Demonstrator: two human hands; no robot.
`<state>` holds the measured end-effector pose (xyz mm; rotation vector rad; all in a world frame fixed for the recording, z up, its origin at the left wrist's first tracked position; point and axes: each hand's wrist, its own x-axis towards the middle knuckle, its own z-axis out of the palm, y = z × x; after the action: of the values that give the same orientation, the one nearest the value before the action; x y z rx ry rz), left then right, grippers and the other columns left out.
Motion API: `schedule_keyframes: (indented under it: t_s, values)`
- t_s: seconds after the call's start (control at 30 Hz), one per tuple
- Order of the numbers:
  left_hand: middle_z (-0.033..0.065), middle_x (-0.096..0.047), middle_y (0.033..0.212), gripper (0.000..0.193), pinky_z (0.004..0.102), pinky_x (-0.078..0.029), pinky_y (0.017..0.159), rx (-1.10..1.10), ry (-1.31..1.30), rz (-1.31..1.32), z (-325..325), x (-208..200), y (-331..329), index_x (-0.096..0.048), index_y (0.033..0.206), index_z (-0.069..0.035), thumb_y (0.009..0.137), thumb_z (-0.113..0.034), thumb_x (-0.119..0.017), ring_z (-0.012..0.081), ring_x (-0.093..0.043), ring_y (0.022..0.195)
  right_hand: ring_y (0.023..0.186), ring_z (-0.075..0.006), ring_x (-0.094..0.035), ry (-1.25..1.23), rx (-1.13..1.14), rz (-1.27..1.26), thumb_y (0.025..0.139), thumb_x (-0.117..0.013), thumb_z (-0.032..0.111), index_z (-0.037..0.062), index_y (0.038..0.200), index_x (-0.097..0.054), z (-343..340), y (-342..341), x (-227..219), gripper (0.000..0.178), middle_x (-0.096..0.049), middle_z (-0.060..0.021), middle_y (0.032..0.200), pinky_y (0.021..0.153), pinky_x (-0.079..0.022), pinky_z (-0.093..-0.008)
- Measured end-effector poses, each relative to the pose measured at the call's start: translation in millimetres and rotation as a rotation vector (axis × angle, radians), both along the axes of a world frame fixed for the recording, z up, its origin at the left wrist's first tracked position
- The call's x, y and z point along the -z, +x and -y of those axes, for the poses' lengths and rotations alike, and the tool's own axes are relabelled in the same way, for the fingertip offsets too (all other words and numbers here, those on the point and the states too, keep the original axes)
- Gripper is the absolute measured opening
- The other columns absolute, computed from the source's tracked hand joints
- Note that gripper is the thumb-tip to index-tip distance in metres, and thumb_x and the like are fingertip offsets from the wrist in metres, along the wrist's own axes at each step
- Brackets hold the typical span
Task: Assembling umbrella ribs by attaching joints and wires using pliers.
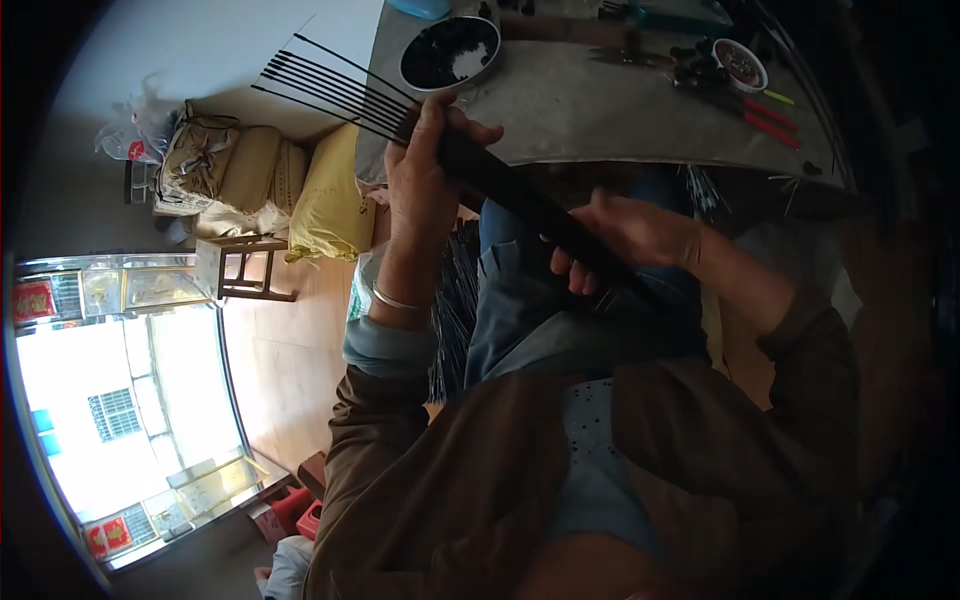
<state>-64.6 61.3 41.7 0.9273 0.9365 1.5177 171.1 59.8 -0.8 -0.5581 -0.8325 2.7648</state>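
A long dark bundle (pixel 505 187) slants across my lap, from the upper left down to the right. Several thin black rods (pixel 335 92) with thicker tips fan out of its upper end. My left hand (pixel 422 175) is wrapped around the bundle just below where the rods spread. Farther down, my right hand (pixel 635 232) closes on the lower part, its fingertips showing underneath. The lower end blends into my dark clothes, and I cannot make out its exact kind.
On the grey-covered table (pixel 570 120) ahead sits a bowl (pixel 450 55) of black and white small parts, with pliers (pixel 630 60), a small round dish (pixel 740 66) and red-handled tools (pixel 770 122). More black rods (pixel 455 300) stand by my left leg. A wooden stool (pixel 250 268) and yellow sack (pixel 330 195) are leftward.
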Motion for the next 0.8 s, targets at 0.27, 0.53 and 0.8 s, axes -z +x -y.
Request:
schedule_keyframes:
  t_s: [0.27, 0.53, 0.8]
  values:
    - [0.0093, -0.064, 0.083, 0.038, 0.0263, -0.051, 0.06, -0.065, -0.14, -0.259, 29, 7, -6, -0.056, 0.111, 0.0, 0.097, -0.034, -0.048, 0.0148, -0.063, 0.072, 0.071, -0.0175, -0.064, 0.455, -0.247, 0.148, 0.091, -0.056, 0.01, 0.001, 0.105, -0.057, -1, 6, 40, 0.017, -0.062, -0.008, 0.08, 0.066, -0.053, -0.0306]
    - [0.0201, -0.054, 0.119, 0.087, 0.0492, -0.043, 0.098, -0.168, 0.111, 0.272, 12, -18, -53, -0.032, 0.136, 0.003, 0.089, -0.07, -0.028, 0.0343, -0.058, 0.105, 0.075, -0.0189, -0.065, 0.339, -0.298, 0.233, 0.09, -0.054, 0.003, -0.0016, 0.107, -0.056, 28, 25, 53, 0.018, -0.064, -0.0092, 0.086, 0.073, -0.053, -0.0334]
    - [0.0087, -0.056, 0.101, 0.086, 0.0451, -0.05, 0.088, -0.078, 0.26, 0.277, -1, -33, -69, -0.026, 0.142, -0.003, 0.088, -0.069, -0.031, 0.0247, -0.061, 0.092, 0.081, -0.0198, -0.065, 0.341, -0.329, 0.198, 0.09, -0.054, 0.003, -0.0007, 0.109, -0.056, 32, 23, 65, 0.019, -0.064, -0.0093, 0.089, 0.076, -0.052, -0.0345]
